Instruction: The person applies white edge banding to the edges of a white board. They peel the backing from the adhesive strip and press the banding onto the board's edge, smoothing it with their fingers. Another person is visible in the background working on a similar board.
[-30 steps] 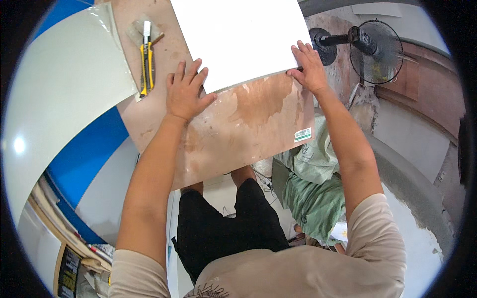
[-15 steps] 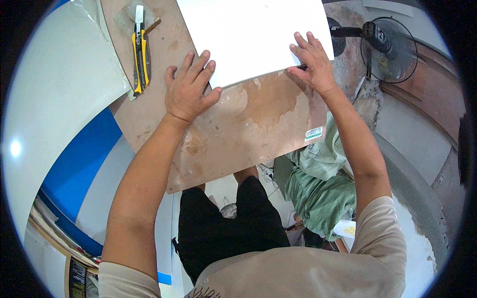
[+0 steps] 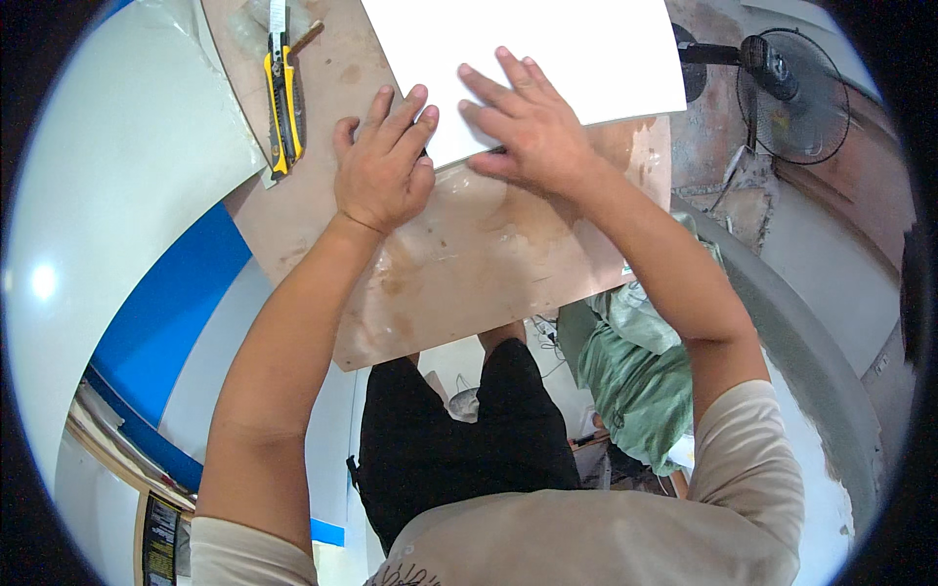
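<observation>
A white sheet (image 3: 576,59) lies on a stained brown board (image 3: 469,264), its near edge slanting across the board. My left hand (image 3: 389,161) rests at the sheet's near left corner, fingers spread, with the fingertips by the left edge. Across the near edge lies my right hand (image 3: 532,122), fingers stretched out over the white surface and the thumb by the edge. A small dark bit shows beside each hand at the edge; I cannot make out what it is. Left of my left hand, a yellow and black utility knife (image 3: 283,107) lies on the board.
A black fan (image 3: 791,93) stands at the far right. Green sacks (image 3: 635,391) sit below the board's right side. A large pale sheet (image 3: 127,146) and a blue panel (image 3: 176,303) curve along the left.
My right hand has slid left along the near edge, closer to my left hand. My left hand stays at the corner. The whole view has shifted slightly.
</observation>
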Tool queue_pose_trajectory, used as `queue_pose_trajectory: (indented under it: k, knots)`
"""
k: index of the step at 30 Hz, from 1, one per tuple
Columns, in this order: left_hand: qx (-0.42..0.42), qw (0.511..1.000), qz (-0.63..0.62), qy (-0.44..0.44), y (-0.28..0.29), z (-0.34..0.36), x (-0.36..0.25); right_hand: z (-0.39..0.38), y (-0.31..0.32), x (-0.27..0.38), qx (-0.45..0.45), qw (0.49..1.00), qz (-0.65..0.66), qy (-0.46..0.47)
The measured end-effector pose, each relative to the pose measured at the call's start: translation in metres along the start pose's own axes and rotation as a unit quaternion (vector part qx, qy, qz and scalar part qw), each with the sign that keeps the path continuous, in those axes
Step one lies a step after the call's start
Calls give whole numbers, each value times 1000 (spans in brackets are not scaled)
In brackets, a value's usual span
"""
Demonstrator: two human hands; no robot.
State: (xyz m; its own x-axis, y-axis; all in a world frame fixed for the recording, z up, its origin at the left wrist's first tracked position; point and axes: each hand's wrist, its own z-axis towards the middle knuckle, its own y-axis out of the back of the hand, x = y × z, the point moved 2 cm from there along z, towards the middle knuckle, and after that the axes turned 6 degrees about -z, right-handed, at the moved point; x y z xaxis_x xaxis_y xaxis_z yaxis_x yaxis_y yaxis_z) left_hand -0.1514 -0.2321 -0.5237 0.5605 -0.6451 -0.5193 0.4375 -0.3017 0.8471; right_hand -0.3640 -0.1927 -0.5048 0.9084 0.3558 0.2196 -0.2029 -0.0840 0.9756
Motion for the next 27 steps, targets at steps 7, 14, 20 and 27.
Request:
queue_pose_trajectory:
  k: [7,14,20,27]
  knots:
    - [-8,1000,3,-8,0,2,1,8,-3,15,-28,999,9,-14]
    - [-26,999,-9,-20,-3,1,1,14,-11,35,-102,992,54,-57]
    - [-27,999,7,-36,-5,-2,2,-3,-5,10,-103,994,-14,-12]
    - [14,997,69,-24,-3,2,-15,-59,33,-58,-22,995,-54,-79]
